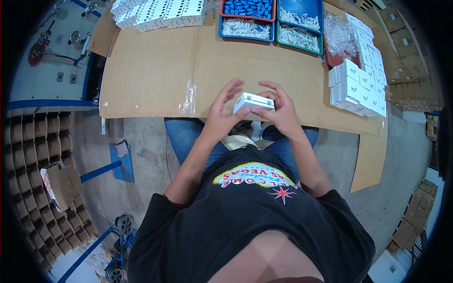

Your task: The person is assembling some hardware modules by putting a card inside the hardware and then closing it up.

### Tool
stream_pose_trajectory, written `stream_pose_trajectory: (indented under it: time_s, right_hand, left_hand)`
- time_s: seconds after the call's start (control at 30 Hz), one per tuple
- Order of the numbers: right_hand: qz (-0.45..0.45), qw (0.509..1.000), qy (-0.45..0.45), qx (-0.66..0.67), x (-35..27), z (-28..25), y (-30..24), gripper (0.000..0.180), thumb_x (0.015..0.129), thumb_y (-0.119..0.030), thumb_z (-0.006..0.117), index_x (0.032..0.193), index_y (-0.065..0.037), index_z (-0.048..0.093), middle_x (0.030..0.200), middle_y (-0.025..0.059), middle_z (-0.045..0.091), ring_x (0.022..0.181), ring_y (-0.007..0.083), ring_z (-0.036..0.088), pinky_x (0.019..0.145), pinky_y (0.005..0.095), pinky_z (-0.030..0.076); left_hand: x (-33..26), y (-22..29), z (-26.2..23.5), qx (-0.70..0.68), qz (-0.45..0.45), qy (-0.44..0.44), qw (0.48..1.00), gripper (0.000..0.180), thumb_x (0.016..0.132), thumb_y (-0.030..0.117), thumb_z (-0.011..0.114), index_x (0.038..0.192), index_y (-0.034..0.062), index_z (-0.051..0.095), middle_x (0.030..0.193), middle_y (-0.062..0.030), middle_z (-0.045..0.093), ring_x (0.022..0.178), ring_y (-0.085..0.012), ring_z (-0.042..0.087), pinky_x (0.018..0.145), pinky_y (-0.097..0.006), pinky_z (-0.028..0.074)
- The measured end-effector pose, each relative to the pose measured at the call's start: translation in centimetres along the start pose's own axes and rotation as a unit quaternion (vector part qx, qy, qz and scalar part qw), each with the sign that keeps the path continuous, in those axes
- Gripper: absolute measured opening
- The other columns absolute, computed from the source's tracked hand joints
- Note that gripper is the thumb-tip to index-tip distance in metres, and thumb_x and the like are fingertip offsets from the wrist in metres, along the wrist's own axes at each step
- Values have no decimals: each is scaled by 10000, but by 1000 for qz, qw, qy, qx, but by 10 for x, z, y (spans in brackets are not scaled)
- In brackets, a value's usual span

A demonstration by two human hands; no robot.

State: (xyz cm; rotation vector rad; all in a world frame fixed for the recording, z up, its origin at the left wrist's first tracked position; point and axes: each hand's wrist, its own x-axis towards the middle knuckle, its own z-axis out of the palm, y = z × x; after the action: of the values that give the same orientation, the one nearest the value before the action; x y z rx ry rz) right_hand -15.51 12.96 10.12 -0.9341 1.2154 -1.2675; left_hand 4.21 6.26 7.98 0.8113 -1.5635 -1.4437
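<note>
A small white box (252, 101) is held up just above the table's near edge, tilted, with dark printing on its side. My right hand (282, 109) grips it, thumb along the near side and fingers behind its right end. On the other side, my left hand (223, 113) has its fingers stretched out and apart from the box. Its thumb reaches the box's near left corner and seems to touch it.
Cardboard covers the table (151, 75). Stacked white boxes stand at the back left (172, 13) and right (357, 89). At the back are a red tray of blue pieces (249, 8), blue trays (271, 37) and a green tray (322, 46) of white pieces, and clear plastic bags (340, 37).
</note>
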Motion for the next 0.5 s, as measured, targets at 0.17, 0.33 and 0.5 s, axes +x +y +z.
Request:
stream_pose_trajectory:
  time_s: [0.17, 0.33, 0.5]
  right_hand:
    - [-32, 999, -9, -5, -6, 8, -4, 643, 815, 32, 815, 1378, -14, 509, 1144, 94, 711, 1072, 154, 668, 907, 290, 541]
    - [-26, 996, 4, 82, -11, 15, -13, 580, 828, 41, 812, 1343, -2, 550, 1173, 86, 700, 1056, 148, 669, 900, 304, 556]
    - [-87, 995, 53, -20, -5, 9, 11, 424, 868, -21, 802, 1257, -24, 634, 1132, 60, 686, 1034, 127, 658, 882, 293, 555]
  left_hand:
    - [-6, 14, 5, -179, -75, -118, 974, 446, 953, 100, 729, 1373, 12, 608, 1379, -112, 631, 1259, -194, 595, 1070, -332, 478]
    - [-6, 7, 10, -162, 12, -88, 983, 455, 934, 59, 738, 1365, -6, 606, 1400, -117, 620, 1280, -201, 586, 1083, -342, 482]
    - [-1, 10, 5, -159, -183, -99, 965, 443, 1091, 306, 531, 1461, 63, 558, 1414, -104, 590, 1285, -199, 583, 1062, -344, 489]
